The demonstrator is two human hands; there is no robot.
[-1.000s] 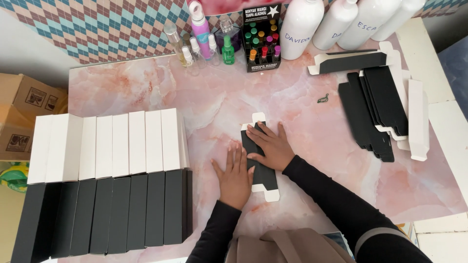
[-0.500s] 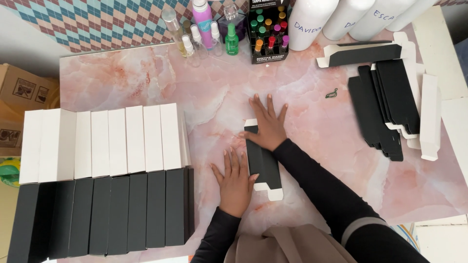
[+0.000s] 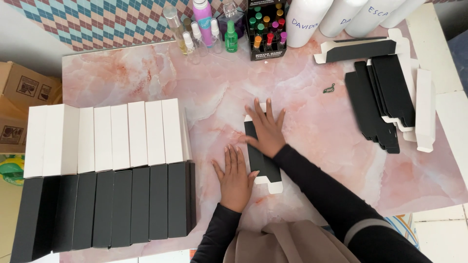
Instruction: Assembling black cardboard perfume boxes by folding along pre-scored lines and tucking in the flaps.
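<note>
Head view: flat black carton point(image 3: 262, 160) under right hand point(image 3: 266, 130), beside left hand point(image 3: 235, 178).

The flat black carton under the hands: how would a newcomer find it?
On the pink marble table, look at the middle, between the row of assembled boxes and the stack of flat blanks. The flat black carton lies alone, pressed by the right hand, left hand beside it.

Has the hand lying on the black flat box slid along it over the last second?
Yes. The right hand has slid up the flat black box, away from the person and toward the bottles at the table's far edge.
</note>
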